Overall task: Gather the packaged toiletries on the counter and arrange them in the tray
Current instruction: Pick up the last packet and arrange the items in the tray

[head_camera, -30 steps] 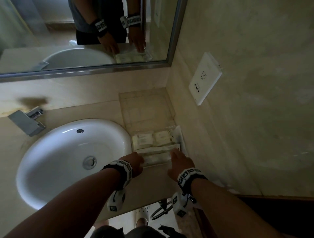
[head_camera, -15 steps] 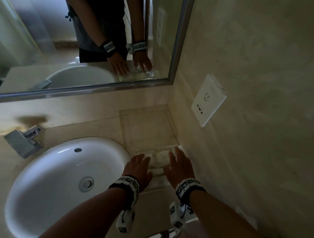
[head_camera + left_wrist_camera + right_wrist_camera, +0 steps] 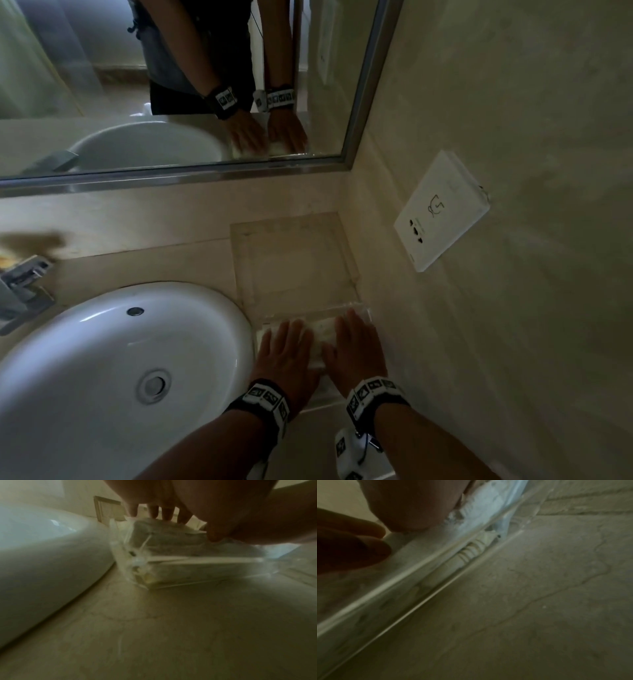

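The left hand (image 3: 284, 356) lies flat, fingers straight, on the packaged toiletries (image 3: 320, 337); the right hand (image 3: 356, 353) lies the same way just beside it, palm down on the same pile. The packets sit in a clear tray (image 3: 366, 310) on the beige surface (image 3: 308, 442), between the white sink (image 3: 102, 342) and the wall. Beyond the tray stands a clear panel (image 3: 294, 260), under the mirror (image 3: 171, 85).

Both hands (image 3: 286, 353) cover most of the toiletry packets (image 3: 320, 334); wrist views blurred, labels unreadable.
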`<move>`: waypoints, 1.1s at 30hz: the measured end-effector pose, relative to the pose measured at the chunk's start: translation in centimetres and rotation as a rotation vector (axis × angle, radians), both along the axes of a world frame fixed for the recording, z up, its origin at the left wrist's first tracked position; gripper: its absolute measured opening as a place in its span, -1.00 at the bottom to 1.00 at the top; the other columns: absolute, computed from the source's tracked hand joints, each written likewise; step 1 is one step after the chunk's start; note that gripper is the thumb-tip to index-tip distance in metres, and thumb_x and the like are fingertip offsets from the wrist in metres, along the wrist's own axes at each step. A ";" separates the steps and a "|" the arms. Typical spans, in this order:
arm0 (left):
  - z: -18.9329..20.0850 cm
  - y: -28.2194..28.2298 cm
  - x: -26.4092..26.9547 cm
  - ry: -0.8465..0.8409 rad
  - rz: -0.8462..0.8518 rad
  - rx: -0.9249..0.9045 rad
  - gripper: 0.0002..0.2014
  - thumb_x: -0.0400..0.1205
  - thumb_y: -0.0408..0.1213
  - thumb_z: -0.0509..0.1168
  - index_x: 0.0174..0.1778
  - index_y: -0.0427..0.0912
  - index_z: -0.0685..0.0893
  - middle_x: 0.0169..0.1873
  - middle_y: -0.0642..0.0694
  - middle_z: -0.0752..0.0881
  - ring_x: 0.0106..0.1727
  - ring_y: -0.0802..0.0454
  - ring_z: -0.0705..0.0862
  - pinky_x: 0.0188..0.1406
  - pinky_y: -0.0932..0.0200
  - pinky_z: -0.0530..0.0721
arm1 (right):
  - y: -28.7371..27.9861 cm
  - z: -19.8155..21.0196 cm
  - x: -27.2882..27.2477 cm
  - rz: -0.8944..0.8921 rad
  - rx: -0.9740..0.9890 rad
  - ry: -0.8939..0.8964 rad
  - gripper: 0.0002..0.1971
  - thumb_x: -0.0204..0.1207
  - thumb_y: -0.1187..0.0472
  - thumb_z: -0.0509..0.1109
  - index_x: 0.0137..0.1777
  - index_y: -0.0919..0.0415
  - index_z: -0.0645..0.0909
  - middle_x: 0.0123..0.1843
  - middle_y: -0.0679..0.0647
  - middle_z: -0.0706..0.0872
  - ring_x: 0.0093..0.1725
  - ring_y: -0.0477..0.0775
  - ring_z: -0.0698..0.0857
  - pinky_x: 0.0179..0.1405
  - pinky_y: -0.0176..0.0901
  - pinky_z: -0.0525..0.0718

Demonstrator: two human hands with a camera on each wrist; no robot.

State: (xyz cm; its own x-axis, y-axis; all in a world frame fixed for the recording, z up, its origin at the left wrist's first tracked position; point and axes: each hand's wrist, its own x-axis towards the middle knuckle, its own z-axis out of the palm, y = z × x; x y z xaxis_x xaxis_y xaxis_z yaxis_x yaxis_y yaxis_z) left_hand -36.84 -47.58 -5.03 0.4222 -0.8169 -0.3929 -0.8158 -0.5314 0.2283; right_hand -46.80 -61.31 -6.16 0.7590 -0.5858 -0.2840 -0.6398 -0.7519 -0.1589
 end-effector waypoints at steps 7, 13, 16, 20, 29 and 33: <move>-1.5 0.4 -0.5 -0.010 -0.024 -0.025 -0.21 0.61 0.34 -0.21 0.72 0.03 -0.13 0.70 -0.10 -0.28 0.68 -0.12 -0.35 0.59 -0.29 -0.35 | -0.1 -1.5 -1.1 0.028 0.028 -0.099 -0.22 0.60 -0.27 0.06 0.70 0.17 0.08 0.74 0.15 0.05 0.68 0.22 0.14 0.65 0.08 0.19; -1.6 0.3 -0.6 -0.010 -0.012 -0.022 -0.23 0.59 0.38 -0.25 0.70 0.15 -0.20 0.66 -0.02 -0.35 0.65 -0.10 -0.41 0.54 -0.42 -0.36 | 0.3 -2.2 -1.0 0.072 -0.023 -0.116 -0.32 0.60 -0.27 0.00 0.66 0.02 0.19 0.70 0.09 0.23 0.67 0.27 0.19 0.63 0.24 0.19; -1.3 0.2 -0.5 0.007 -0.013 -0.012 -0.24 0.58 0.38 -0.24 0.66 0.22 -0.33 0.61 0.04 -0.44 0.66 -0.11 -0.43 0.54 -0.42 -0.38 | 0.4 -1.9 -1.0 0.095 0.025 -0.102 -0.44 0.64 -0.23 -0.05 0.64 -0.21 0.18 0.72 0.01 0.19 0.69 0.26 0.14 0.62 0.28 0.19; -1.5 0.7 -0.6 0.033 -0.007 0.008 -0.24 0.58 0.38 -0.07 0.69 0.13 0.07 0.71 -0.11 0.13 0.70 -0.17 -0.10 0.52 -0.42 -0.09 | 0.9 -2.1 -1.2 0.092 0.015 -0.123 -0.49 0.64 -0.26 -0.01 0.60 -0.33 0.19 0.72 -0.05 0.17 0.67 0.17 0.07 0.64 0.26 0.08; -0.7 0.5 -0.2 -0.021 -0.063 0.042 -0.24 0.60 0.37 -0.27 0.67 0.17 -0.33 0.70 -0.03 -0.34 0.69 -0.17 -0.38 0.54 -0.45 -0.35 | 0.6 -2.1 -1.0 0.083 0.040 -0.127 -0.42 0.58 -0.31 0.04 0.60 -0.28 0.20 0.70 0.00 0.15 0.64 0.24 0.12 0.59 0.29 0.20; -0.9 0.4 0.0 -0.038 -0.081 0.065 -0.27 0.61 0.35 -0.29 0.67 0.18 -0.31 0.70 -0.03 -0.31 0.70 -0.16 -0.34 0.55 -0.45 -0.30 | 0.7 -2.2 -0.9 0.077 -0.002 -0.174 -0.50 0.59 -0.19 0.09 0.54 -0.24 0.31 0.63 0.05 0.33 0.56 0.26 0.28 0.49 0.31 0.39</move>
